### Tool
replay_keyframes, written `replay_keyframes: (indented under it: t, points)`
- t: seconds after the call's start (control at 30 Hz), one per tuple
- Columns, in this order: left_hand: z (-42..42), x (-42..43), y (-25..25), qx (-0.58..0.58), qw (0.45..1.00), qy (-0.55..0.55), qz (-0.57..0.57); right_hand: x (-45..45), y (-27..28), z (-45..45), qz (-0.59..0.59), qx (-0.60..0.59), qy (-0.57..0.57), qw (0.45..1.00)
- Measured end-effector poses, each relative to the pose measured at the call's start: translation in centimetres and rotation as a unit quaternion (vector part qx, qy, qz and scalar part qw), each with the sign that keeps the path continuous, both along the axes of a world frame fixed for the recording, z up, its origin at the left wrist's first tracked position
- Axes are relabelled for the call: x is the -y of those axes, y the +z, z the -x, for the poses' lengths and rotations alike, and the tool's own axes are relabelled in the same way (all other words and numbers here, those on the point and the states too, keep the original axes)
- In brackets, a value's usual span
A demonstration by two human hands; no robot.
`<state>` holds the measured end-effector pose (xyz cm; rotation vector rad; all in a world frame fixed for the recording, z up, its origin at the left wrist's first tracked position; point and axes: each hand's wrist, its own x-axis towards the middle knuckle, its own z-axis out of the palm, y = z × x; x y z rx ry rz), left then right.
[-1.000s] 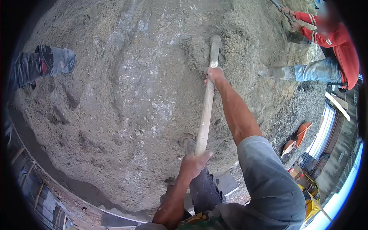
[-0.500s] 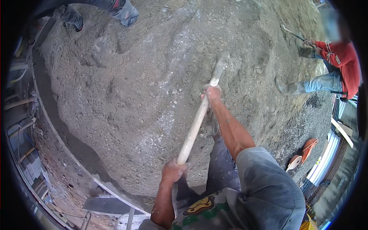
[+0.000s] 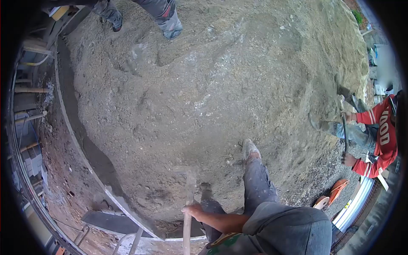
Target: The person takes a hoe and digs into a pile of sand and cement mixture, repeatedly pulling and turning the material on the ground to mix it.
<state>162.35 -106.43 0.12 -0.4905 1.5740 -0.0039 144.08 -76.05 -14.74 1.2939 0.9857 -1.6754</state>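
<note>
My right hand [image 3: 193, 210] is wrapped round the pale wooden handle of a hoe [image 3: 187, 229] in the lower middle of the head view. The handle stands almost upright in the picture and runs out at the bottom edge. Its head, blurred and dusted grey, is close to my feet over a broad heap of grey, sandy mix [image 3: 204, 93]. Whether the blade touches the mix I cannot tell. My left hand is out of view. My boot [image 3: 250, 148] stands in the mix, right of the hoe.
At the right a co-worker in a red top [image 3: 384, 136] holds a long-handled tool [image 3: 345, 131]. Another person's legs [image 3: 163, 17] stand at the top. A low board edge [image 3: 80, 157] curves along the left. Orange sandals [image 3: 338, 191] lie on dark gravel; a dark board [image 3: 112, 223] lies lower left.
The hoe has come back from the heap's middle towards my body, my right hand with it. My left hand has left the view. The co-worker's tool has swung closer to their body.
</note>
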Motion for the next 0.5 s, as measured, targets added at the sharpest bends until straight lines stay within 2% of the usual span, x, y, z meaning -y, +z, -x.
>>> replay_keyframes:
  t: [0.03, 0.07, 0.1, 0.13, 0.17, 0.2, 0.23, 0.27, 0.3, 0.33, 0.37, 0.4, 0.43, 0.5]
  points:
    - [2.9, -3.6, -1.6, -0.002, 0.999, -0.018, -0.026, -3.2, -2.2, 0.9, -0.007, 0.009, -0.118, 0.993]
    - [6.9, -8.4, -3.8, -0.003, 0.996, -0.051, -0.067, -9.9, -1.3, 5.0, -0.042, 0.059, -0.089, 0.993]
    - [13.1, -15.8, -4.6, -0.003, 0.989, -0.088, -0.118, -15.1, -2.9, 6.9, -0.08, 0.018, -0.175, 0.981]
    - [19.7, -24.0, -4.7, 0.017, 0.982, -0.074, -0.172, -20.9, -4.4, 9.1, -0.11, 0.024, -0.273, 0.955]
    - [23.7, -30.0, -7.0, -0.014, 0.953, -0.164, -0.253, -26.7, -7.1, 10.6, -0.152, -0.055, -0.383, 0.909]
    - [26.4, -35.0, -9.7, -0.092, 0.917, -0.168, -0.35, -34.0, -6.1, 14.1, -0.19, -0.091, -0.421, 0.882]
    - [28.9, -39.8, -12.5, -0.164, 0.875, -0.064, -0.451, -41.0, -4.8, 17.2, -0.224, -0.122, -0.418, 0.872]
    - [34.5, -46.3, -11.8, -0.057, 0.908, 0.023, -0.415, -47.7, -4.1, 20.1, -0.247, -0.154, -0.425, 0.857]
    - [38.1, -51.2, -13.7, -0.095, 0.874, -0.001, -0.476, -53.6, -1.8, 23.5, -0.244, -0.194, -0.46, 0.831]
    - [42.2, -55.9, -15.9, -0.064, 0.871, -0.048, -0.484, -58.9, -0.9, 26.6, -0.265, -0.207, -0.465, 0.819]
    - [45.5, -60.8, -17.3, -0.157, 0.838, -0.117, -0.509, -63.8, -0.9, 29.4, -0.269, -0.252, -0.451, 0.813]
    - [48.9, -65.5, -17.5, -0.198, 0.831, -0.164, -0.493, -68.5, -1.9, 32.1, -0.257, -0.289, -0.463, 0.798]
    - [51.0, -68.9, -19.4, -0.232, 0.827, -0.15, -0.489, -72.0, -2.3, 34.9, -0.244, -0.329, -0.46, 0.788]
    - [55.0, -73.9, -21.0, -0.276, 0.827, -0.193, -0.449, -77.0, -4.3, 40.2, -0.226, -0.389, -0.432, 0.781]
